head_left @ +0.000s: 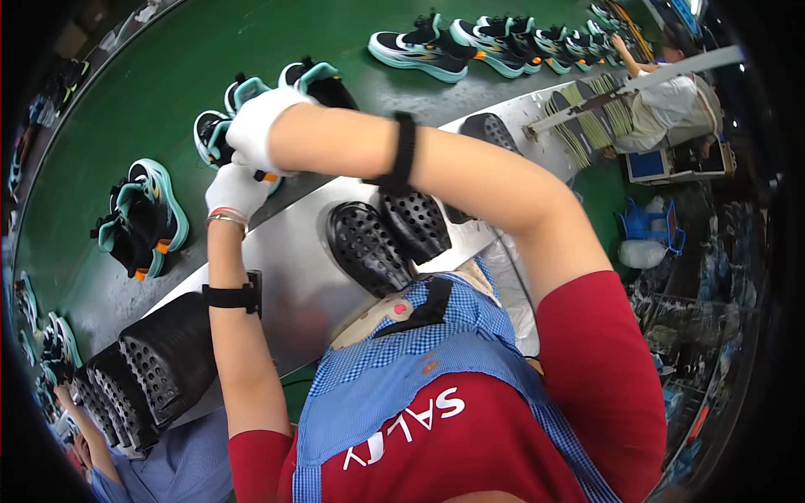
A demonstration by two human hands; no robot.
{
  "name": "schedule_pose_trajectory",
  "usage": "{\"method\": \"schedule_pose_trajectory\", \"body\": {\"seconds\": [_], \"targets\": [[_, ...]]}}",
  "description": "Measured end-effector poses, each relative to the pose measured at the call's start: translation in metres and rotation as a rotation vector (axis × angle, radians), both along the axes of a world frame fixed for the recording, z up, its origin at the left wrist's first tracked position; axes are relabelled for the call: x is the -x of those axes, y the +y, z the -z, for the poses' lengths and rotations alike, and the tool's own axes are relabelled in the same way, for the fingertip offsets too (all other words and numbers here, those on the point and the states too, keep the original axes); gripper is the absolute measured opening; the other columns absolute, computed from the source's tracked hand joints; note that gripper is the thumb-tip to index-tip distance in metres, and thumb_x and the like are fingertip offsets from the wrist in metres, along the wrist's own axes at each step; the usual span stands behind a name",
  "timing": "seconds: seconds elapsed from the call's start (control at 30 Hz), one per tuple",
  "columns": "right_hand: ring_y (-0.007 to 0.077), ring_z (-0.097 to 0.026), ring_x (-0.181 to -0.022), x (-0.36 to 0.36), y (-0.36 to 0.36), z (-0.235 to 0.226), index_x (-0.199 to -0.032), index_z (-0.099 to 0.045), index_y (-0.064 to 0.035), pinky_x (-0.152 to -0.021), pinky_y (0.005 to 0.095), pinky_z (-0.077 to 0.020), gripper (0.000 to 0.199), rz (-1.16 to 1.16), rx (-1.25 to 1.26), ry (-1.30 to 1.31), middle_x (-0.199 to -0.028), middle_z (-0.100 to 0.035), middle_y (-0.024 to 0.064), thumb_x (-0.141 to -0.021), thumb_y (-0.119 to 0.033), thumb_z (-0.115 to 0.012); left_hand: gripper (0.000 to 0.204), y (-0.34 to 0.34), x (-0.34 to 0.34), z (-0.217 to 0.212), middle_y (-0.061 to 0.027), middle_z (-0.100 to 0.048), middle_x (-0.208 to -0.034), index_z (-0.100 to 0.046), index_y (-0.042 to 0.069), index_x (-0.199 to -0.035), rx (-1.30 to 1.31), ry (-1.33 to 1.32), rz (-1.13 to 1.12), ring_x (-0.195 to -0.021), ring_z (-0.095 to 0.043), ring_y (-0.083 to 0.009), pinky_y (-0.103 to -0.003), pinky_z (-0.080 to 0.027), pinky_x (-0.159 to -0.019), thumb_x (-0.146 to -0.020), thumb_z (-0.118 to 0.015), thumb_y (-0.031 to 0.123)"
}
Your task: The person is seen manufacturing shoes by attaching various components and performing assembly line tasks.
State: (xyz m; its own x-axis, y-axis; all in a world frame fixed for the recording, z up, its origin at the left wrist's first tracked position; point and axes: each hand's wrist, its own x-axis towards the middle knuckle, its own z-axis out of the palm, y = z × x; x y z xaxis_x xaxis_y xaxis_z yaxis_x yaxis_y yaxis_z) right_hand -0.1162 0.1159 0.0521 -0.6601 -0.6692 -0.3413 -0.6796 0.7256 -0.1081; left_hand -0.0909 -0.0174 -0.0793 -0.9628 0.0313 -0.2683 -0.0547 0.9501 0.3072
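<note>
Both my hands wear white gloves and meet at a black and mint-green sneaker (206, 137) on the green belt. My left hand (235, 193) is closed at the sneaker's heel end, beside an orange tab. My right hand (264, 126) reaches across from the right and covers much of the sneaker. Its fingers curl down toward the left hand, and what they pinch is hidden. More matching sneakers (323, 82) stand just beyond my right hand. Left of my hands, a pair of them (142, 214) sits on the belt.
A metal ledge (281, 251) runs in front of me, holding black perforated pads (366, 243) and a black stack (163, 365) at left. Sneakers (419, 52) line the far belt. Co-workers (679, 101) sit at right and lower left. Green-grey insoles (587, 117) lie farther right.
</note>
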Motion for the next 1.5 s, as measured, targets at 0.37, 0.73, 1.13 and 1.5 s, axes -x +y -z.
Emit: {"method": "schedule_pose_trajectory", "body": {"seconds": [0.37,0.73,1.13,1.5], "targets": [[0.0345,-0.060,-0.080,-0.099,0.318,0.022,-0.093,-0.063,-0.0079,-0.073,0.0407,-0.0487,0.017,0.443,0.388,0.407,-0.082,-0.062,0.0152,-0.086,-0.022,-0.059,0.032,-0.032,0.003,-0.009,-0.0165,-0.068,-0.090,-0.067,0.007,-0.105,-0.049,-0.050,-0.102,-0.083,-0.067,-0.0296,-0.035,-0.051,-0.077,-0.077,-0.062,0.021],[0.0323,-0.057,-0.097,-0.125,0.367,0.065,-0.105,-0.057,-0.0085,-0.082,0.0387,-0.0475,0.032,0.438,0.375,0.380,-0.103,-0.058,0.0112,-0.074,-0.007,-0.064,0.049,0.006,-0.036,-0.046,-0.0100,-0.051,-0.131,-0.056,0.013,-0.126,0.127,0.344,-0.074,-0.112,-0.057,-0.0301,-0.038,-0.047,-0.093,-0.079,-0.065,0.021],[0.0300,-0.060,-0.090,-0.118,0.230,-0.018,-0.097,-0.058,-0.0044,-0.078,0.0358,-0.0487,0.030,0.121,0.775,0.232,-0.096,-0.061,0.0109,-0.069,-0.003,-0.068,0.061,0.099,-0.068,-0.093,-0.0116,-0.052,-0.131,-0.039,-0.002,-0.139,-1.327,-0.142,0.084,-0.115,-0.054,-0.0192,-0.032,-0.042,-0.099,-0.091,-0.057,0.030],[0.0354,-0.060,-0.088,-0.095,0.117,0.004,-0.109,-0.055,0.0001,-0.075,0.0400,-0.0493,0.042,0.143,0.769,-0.047,-0.094,-0.060,0.0195,-0.080,-0.026,-0.071,0.043,0.059,-0.088,-0.042,-0.0059,-0.057,-0.121,-0.048,0.005,-0.127,-2.019,-0.226,-0.111,-0.111,-0.054,-0.0173,-0.036,-0.042,-0.099,-0.093,-0.058,0.029]]}}
